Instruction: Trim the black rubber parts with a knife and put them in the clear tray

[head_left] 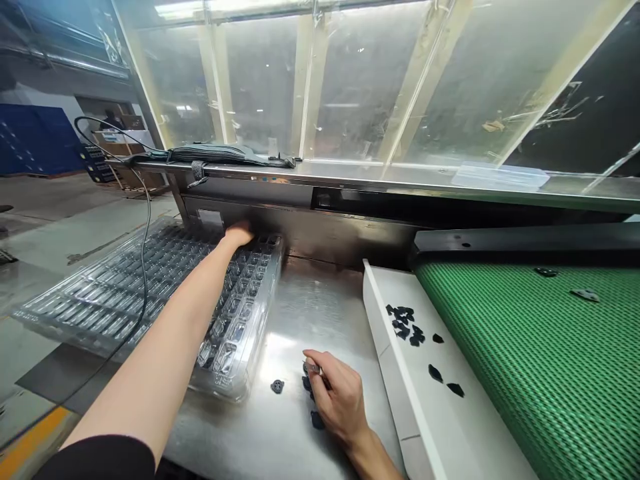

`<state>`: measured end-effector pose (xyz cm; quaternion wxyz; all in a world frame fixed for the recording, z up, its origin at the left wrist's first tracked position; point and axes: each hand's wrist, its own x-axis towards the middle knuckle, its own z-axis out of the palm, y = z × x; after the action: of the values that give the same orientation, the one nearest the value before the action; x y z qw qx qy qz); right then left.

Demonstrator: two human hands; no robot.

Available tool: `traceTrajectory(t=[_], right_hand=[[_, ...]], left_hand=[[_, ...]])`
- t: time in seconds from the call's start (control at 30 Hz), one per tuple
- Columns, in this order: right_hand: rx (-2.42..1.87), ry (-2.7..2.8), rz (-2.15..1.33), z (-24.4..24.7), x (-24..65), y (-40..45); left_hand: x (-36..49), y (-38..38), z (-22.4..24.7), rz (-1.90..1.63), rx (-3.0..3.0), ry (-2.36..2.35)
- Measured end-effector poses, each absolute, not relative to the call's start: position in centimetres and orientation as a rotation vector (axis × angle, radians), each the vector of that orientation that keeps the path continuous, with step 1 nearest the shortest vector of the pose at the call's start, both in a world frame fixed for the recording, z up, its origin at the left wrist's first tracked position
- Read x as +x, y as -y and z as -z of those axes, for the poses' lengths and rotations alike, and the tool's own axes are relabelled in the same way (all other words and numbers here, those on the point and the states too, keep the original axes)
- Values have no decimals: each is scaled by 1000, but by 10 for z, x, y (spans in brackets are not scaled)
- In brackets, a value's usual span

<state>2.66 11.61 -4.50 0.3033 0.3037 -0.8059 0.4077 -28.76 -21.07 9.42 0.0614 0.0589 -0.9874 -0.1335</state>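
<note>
Head view, looking down on a steel tabletop (310, 313). Left hand (239, 235) stretched far forward, resting at the back edge of a clear plastic tray (165, 293) with many small pockets; fingers hidden behind the hand, so cannot tell if together or apart. Tray lying flat on the left part of the tabletop, one corner near the front edge. Right hand (337, 397) low on the tabletop, near the front, fingers (313, 360) curled together over a few small black parts (317, 419); one small piece seems pinched at the fingertips, but too small to tell surely. One more black part (277, 386) lying alone just left of the right hand, between it and the tray. To the right, a white chute (400, 373) with scattered black pieces (404, 319), and beside it a green conveyor belt (540, 360). A black cable (145, 220) hanging across the tray.
</note>
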Motion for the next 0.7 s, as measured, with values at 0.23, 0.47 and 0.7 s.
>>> traceTrajectory(t=[0.23,0.47,0.7], right_hand=[[812,2155,-1087,43,25,-116],[801,2128,-1125,43,25,-116],[716,2096,-1167,41,26,-110]], left_hand=[[-289,219,-93,471,81,2948],[-267,220,-98,556,184,2830],[-231,199,-123,568,218,2712]])
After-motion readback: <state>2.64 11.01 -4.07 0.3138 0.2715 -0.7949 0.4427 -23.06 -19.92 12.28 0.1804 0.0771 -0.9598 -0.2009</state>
